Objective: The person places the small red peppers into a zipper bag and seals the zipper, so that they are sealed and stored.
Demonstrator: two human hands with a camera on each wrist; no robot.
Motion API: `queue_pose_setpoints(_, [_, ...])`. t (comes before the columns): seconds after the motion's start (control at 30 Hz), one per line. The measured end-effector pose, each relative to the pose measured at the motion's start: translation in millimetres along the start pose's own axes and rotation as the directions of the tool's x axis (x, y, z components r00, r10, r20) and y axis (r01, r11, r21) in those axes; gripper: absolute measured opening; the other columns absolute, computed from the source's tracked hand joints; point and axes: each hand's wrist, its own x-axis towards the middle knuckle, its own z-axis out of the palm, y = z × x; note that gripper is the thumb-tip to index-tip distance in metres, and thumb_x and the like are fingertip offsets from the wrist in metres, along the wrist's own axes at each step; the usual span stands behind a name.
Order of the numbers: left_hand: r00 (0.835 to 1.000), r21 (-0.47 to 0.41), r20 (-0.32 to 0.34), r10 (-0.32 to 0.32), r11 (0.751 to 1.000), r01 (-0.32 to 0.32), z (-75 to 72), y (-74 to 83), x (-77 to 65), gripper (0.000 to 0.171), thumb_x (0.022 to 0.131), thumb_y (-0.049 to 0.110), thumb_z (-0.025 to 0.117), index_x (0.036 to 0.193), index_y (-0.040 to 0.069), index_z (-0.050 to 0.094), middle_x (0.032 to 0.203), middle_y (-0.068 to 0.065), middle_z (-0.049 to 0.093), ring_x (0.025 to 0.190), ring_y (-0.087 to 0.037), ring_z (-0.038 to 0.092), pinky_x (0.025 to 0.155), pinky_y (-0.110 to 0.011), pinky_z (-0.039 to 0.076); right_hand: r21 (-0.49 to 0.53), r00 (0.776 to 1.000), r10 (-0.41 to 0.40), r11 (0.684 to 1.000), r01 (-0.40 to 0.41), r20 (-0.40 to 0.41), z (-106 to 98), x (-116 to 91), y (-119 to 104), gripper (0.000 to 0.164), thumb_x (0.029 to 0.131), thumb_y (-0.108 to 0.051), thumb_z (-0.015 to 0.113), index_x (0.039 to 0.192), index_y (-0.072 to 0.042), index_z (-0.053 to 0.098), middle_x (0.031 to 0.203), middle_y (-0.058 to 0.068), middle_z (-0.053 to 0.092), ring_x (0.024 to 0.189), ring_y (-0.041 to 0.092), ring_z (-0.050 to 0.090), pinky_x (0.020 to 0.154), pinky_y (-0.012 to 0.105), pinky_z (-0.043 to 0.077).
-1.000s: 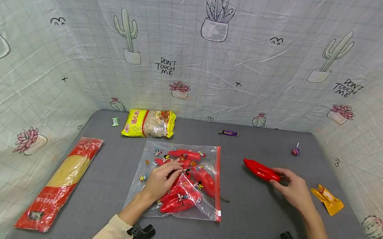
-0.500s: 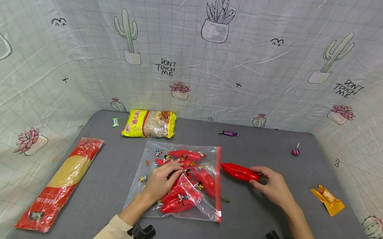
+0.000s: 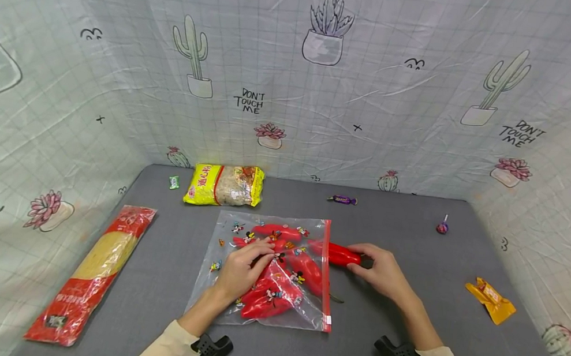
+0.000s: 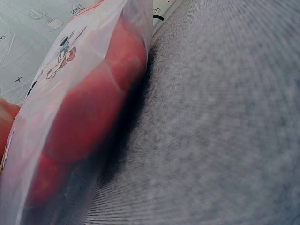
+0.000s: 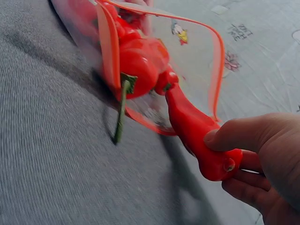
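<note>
A clear zip bag [image 3: 308,318] with a red zip edge and cartoon prints lies mid-table, several red peppers [image 3: 268,307] inside. My left hand [image 3: 242,266] is over the bag's middle, fingers and thumb holding its top film. At the bag's right side, my right hand [image 3: 379,269] pinches another red pepper [image 3: 342,255] by its thick end, thumb on one side and fingers behind. The right wrist view shows the zip mouth [image 5: 216,70] spread apart, with this pepper's [image 5: 187,119] narrow end inside it. A green stem [image 5: 121,112] pokes out of the mouth.
A long red noodle packet [image 3: 93,271] lies left, a yellow pasta bag [image 3: 225,185] at the back. Small sweets lie around: a green one [image 3: 174,182], a purple one [image 3: 343,200], a lollipop [image 3: 442,224] and an orange packet [image 3: 491,300]. Patterned cloth [image 3: 295,86] walls the table.
My right hand has moved left with the red pepper, from the bare table at right up to the bag, and the pepper's tip has entered the mouth. The left hand has stayed put.
</note>
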Motion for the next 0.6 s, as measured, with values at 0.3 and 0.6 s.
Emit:
queue_pose_setpoints(0.3, [1.0, -0.008, 0.002, 0.008, 1.0, -0.008, 0.2, -0.4, 0.4, 0.012, 0.083, 0.01, 0.07, 0.094, 0.005, 0.071, 0.105, -0.012, 0.071, 0.108, -0.028, 0.065, 0.095, -0.046, 0.052, 0.011, 0.999, -0.035, 0.999, 0.035, -0.018, 17.2, 12.1, -7.1, 0.036, 0.079, -0.018, 0.075, 0.114, -0.013, 0.066, 0.112, 0.005, 0.067, 0.099, 0.02, 0.063, 0.085, 0.043, 0.057])
queue_pose_setpoints(0.6, [1.0, 0.013, 0.001, 0.006, 1.0, -0.006, -0.1, 0.0, -0.4, 0.012, 0.084, 0.012, 0.07, 0.094, 0.007, 0.072, 0.105, -0.009, 0.072, 0.108, -0.025, 0.065, 0.095, -0.04, 0.053, 0.027, 0.997, -0.072, 0.997, 0.071, 0.018, 34.5, 20.8, -11.9, 0.037, 0.08, -0.024, 0.075, 0.115, -0.012, 0.066, 0.112, 0.002, 0.067, 0.103, 0.017, 0.063, 0.09, 0.041, 0.055])
